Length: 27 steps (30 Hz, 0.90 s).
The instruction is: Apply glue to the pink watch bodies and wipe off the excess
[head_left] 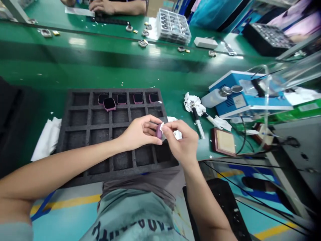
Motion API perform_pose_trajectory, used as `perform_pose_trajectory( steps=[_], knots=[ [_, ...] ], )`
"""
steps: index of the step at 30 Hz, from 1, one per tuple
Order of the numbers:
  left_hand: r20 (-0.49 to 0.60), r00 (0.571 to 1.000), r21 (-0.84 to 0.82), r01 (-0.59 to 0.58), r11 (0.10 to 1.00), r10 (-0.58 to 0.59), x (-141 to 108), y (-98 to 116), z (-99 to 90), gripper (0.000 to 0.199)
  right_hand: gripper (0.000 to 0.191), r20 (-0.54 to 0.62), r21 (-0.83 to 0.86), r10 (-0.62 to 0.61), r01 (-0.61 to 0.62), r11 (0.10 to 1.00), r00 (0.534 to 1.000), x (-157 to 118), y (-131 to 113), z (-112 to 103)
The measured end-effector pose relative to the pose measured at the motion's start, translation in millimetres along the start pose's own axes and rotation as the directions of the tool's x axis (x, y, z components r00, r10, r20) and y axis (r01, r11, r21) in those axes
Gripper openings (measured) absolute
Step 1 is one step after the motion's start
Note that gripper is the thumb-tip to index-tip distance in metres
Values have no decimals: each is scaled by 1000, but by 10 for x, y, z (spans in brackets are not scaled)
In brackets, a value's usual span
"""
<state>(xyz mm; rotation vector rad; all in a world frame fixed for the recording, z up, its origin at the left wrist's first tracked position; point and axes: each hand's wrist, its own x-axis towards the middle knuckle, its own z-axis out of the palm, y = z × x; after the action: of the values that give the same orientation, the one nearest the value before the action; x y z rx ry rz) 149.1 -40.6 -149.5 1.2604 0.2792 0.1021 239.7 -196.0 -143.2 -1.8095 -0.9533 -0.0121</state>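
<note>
Green bench [100, 72]; left fingers [150, 140] grip purple watch [158, 133], right fingers [170, 134] pinch tissue [162, 126].

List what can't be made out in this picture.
Head view:
Purple piece: partly covered by the left hand and white scrap.
Tray: some compartments hidden behind the left forearm.
Co-worker: mostly cut off by the top edge.
Clear box: contents too small to identify.
Dark block: blurred, cut off by the left edge.

We hold a rounded purple watch case [158, 133] in our left hand [140, 133], pinching white tissue [162, 126] against it with our right hand [183, 140].
</note>
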Motion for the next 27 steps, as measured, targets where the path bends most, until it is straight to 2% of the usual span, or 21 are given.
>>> perform_pose_trajectory(
  steps=[5,10,20,27],
  knots=[
    [-79,997,71,-12,997,17,-8,17,14,58,10,-61,153,269,-258,954,961,-197,-110,82],
    [-83,996,112,-7,994,17,-20,15,27,57,9,-85,195,414,-392,899,906,-267,-150,94],
    [-70,991,150,-100,984,111,-23,-44,53,41,11,-52,193,469,-452,871,882,-115,-136,136],
    [-83,990,215,-92,972,111,-16,-63,51,41,10,-40,143,464,-455,879,885,-105,-160,98]
  ],
)
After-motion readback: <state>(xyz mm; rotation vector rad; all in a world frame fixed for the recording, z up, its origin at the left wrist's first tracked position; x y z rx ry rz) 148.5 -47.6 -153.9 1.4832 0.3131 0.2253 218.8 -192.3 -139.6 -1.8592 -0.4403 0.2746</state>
